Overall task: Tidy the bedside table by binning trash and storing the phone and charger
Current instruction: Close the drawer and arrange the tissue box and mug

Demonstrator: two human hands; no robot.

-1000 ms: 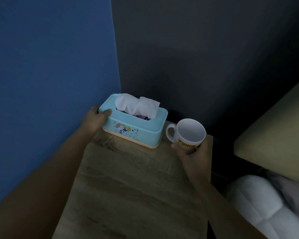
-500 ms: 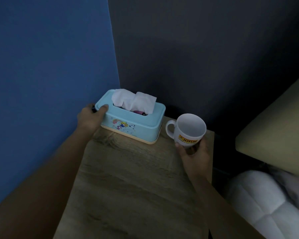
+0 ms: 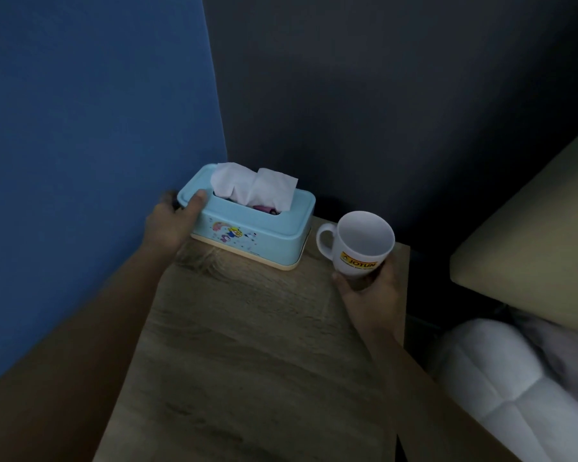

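Our left hand (image 3: 171, 225) gripped the blue tissue box (image 3: 251, 225) on the bedside table (image 3: 247, 345). Our right hand (image 3: 371, 291) wrapped around the white mug (image 3: 361, 245).

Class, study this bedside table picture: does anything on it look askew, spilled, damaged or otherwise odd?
Nothing spilled or broken. The blue tissue box sits at an angle to the table edges, gripped by the left hand. A small pink item shows in its slot under the tissue. The white mug, held by the right hand, looks empty.
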